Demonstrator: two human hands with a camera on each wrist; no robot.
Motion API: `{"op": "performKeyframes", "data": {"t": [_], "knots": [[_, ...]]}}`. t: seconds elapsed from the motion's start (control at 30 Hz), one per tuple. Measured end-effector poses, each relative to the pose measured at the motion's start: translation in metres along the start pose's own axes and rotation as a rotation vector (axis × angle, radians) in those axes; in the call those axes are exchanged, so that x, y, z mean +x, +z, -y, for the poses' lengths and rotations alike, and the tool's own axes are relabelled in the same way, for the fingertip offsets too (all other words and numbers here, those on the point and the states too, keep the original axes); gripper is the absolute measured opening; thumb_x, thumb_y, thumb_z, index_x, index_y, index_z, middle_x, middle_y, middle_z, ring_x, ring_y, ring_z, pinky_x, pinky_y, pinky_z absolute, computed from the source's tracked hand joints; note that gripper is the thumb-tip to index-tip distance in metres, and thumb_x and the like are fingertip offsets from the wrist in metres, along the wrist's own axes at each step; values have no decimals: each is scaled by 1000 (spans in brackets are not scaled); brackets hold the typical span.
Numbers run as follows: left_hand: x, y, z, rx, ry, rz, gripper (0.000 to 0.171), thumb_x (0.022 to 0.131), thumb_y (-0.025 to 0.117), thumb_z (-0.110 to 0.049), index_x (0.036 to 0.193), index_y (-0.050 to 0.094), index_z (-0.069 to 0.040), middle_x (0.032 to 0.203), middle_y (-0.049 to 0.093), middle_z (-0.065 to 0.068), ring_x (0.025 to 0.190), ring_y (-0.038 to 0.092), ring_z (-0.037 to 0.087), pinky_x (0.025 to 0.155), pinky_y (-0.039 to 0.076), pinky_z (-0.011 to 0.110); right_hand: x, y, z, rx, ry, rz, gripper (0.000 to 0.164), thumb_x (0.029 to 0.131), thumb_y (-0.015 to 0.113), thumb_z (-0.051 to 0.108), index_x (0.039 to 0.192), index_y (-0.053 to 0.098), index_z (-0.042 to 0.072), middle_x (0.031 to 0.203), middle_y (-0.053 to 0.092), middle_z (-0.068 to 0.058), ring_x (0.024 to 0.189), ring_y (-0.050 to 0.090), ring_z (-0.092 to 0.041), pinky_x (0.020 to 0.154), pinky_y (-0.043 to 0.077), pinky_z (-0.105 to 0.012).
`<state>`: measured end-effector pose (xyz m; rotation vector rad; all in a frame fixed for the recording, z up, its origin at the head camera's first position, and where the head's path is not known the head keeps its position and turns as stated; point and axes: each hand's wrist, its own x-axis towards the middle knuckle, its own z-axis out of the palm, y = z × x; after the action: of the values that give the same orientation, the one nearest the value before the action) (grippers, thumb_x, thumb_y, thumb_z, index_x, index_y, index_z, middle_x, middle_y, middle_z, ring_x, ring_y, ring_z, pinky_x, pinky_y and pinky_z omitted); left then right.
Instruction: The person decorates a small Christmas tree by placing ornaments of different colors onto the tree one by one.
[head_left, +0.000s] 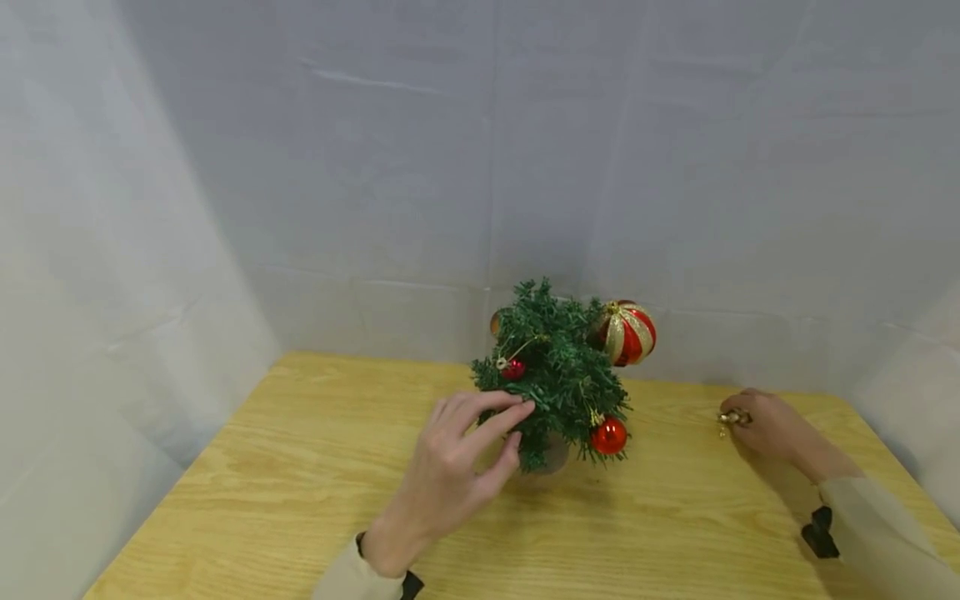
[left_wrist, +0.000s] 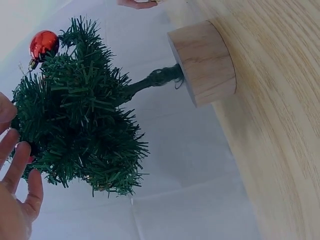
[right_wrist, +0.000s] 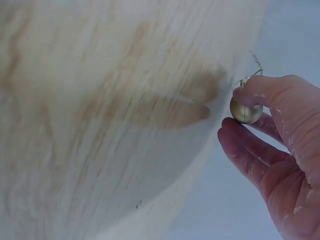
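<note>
A small artificial Christmas tree [head_left: 558, 350] stands upright on a round wooden base [left_wrist: 207, 62]. My left hand [head_left: 461, 462] is at its front left side, fingertips right at the green branches, with thumb and fingers apart and nothing held between them. Over at the right end of the table, my right hand [head_left: 776, 429] pinches a small gold bauble [right_wrist: 246, 111] between thumb and fingers, a thin hanging loop sticking out above it. On the tree hang a large red-and-gold striped bauble [head_left: 630, 333], a shiny red bauble [head_left: 609, 436] and a smaller red one [head_left: 513, 368].
The light wood table [head_left: 300, 467] carries the tree near its back edge. White sheeting [head_left: 375, 167] rises behind the table and along both sides. Part of another gold-coloured bauble [head_left: 495, 323] shows behind the tree's left side.
</note>
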<state>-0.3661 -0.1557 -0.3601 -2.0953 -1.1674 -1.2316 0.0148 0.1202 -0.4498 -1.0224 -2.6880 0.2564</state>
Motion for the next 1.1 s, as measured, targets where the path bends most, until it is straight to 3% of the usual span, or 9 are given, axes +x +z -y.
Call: {"op": "performKeyframes", "data": {"t": [0.13,0.37,0.63,1.1], "knots": [[0,0,-1,4,-9,5,33,89,73,-9,122,75,-12,117,70,5,100,66,19,81,52,34,-5,-6,6,17,22,-7,20,90,71,4,109,73,-1,101,69,-14,82,66,-22,67,56,-38],[0,0,-2,1,-21,8,33,88,73,-9,121,75,-13,117,70,5,100,65,19,80,52,35,-15,-16,21,11,-30,-77,25,87,75,3,111,72,-1,106,69,-14,84,67,-23,66,56,-31],[-2,0,-2,6,-29,13,33,87,74,-9,120,75,-13,117,70,4,100,66,19,81,52,35,-25,-16,35,-33,-175,-278,29,77,82,-4,103,74,4,97,69,-7,75,67,-16,59,56,-26],[-5,-1,0,-14,-23,2,36,83,76,-6,118,76,-11,116,71,5,100,66,19,80,55,37,-33,-27,70,-6,-237,-421,44,68,84,-11,106,73,9,104,70,-7,80,68,-16,60,56,-19]]}}
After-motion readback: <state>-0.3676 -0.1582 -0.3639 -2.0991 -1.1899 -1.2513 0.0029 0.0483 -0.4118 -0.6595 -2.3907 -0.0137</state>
